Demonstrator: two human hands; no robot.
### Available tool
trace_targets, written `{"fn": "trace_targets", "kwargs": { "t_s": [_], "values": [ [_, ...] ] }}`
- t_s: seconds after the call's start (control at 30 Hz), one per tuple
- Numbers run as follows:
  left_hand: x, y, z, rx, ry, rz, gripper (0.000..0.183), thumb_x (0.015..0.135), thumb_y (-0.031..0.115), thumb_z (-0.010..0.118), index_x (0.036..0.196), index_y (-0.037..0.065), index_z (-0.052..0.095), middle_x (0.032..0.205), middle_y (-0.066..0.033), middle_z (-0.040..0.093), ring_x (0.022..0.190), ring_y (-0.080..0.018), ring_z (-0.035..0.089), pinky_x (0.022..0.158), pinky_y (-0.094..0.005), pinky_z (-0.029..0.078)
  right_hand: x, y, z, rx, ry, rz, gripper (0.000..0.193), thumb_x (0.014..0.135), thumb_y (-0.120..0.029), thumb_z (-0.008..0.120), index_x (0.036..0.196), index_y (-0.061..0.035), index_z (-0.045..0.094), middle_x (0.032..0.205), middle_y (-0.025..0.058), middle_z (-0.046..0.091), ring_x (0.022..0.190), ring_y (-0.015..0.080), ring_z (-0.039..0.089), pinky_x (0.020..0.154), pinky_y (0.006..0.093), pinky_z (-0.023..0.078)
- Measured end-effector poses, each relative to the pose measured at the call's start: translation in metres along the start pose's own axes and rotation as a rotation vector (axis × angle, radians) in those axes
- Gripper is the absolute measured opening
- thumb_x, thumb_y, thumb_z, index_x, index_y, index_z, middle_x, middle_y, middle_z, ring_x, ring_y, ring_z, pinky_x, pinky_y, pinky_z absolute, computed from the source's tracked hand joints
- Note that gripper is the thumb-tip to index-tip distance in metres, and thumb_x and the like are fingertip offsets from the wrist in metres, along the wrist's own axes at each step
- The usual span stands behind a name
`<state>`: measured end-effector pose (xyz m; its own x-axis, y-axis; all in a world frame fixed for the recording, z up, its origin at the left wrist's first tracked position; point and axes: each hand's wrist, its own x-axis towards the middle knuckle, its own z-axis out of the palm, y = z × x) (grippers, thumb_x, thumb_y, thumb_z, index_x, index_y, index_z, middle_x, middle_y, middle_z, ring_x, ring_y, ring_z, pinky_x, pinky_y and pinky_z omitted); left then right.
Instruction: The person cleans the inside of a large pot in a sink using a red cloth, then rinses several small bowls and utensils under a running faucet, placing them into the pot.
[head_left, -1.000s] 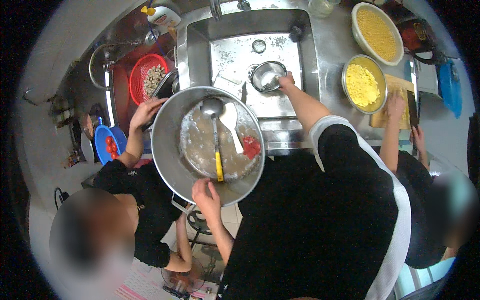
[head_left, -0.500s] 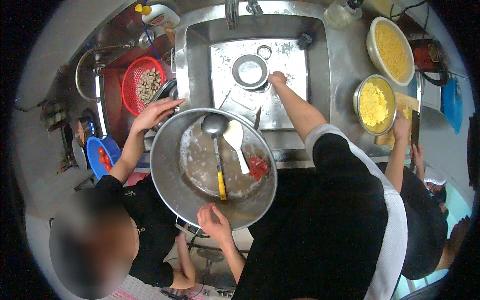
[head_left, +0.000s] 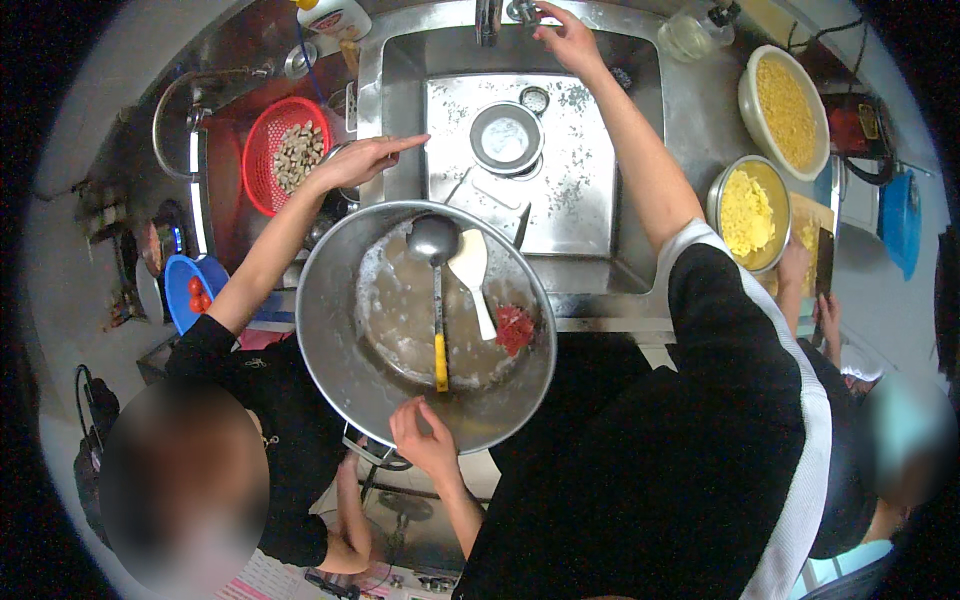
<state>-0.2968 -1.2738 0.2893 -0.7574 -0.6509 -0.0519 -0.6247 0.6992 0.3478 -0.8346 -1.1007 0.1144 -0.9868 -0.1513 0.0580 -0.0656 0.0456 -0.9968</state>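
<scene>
The big pan (head_left: 330, 340) is shiny grey steel, with cloudy soapy water inside. In it lie a grey ladle (head_left: 436, 245) with a yellow handle end, a white spatula (head_left: 472, 272) and a red cloth (head_left: 515, 328). The sink (head_left: 590, 190) is silver, speckled with drops, and holds a small grey bowl (head_left: 506, 138). A red basket (head_left: 262, 150) carries beige pieces. A blue bowl (head_left: 182, 300) holds red tomatoes (head_left: 197, 295). Two pale bowls (head_left: 752, 95) are filled with yellow food. The wearer's sleeve (head_left: 730, 320) is black with a white stripe.

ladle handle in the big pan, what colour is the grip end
Yellow; the ladle shows best in the head view, lying in the pan.
</scene>
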Motion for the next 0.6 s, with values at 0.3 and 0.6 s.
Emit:
{"fn": "trace_targets", "kwargs": {
  "t_s": [0.3, 0.6],
  "values": [
    [-0.009, -0.008, 0.002, -0.057, 0.046, -0.007, 0.012, 0.082, 0.008, 0.055, 0.088, -0.001, 0.061, 0.081, -0.0131, 0.061, 0.079, -0.0298, 0.056, 0.072, -0.0374, 0.044, -0.034, -0.019, -0.140, -0.542, 0.968, -0.126, 0.044, 0.063, -0.015, 0.070, 0.101, 0.0006, 0.055, 0.099, 0.0154, 0.057, 0.092, 0.0265, 0.055, 0.080, 0.0356, 0.044],
    [-0.006, -0.001, -0.003, -0.064, 0.039, -0.012, 0.012, 0.083, 0.008, 0.056, 0.088, -0.003, 0.059, 0.084, -0.0142, 0.060, 0.078, -0.0295, 0.056, 0.070, -0.0365, 0.044, 0.017, -0.063, -0.202, -0.674, 0.810, -0.369, 0.054, 0.058, -0.031, 0.077, 0.099, -0.0014, 0.057, 0.087, 0.0136, 0.060, 0.082, 0.0296, 0.058, 0.078, 0.0374, 0.046]
  ]
}}
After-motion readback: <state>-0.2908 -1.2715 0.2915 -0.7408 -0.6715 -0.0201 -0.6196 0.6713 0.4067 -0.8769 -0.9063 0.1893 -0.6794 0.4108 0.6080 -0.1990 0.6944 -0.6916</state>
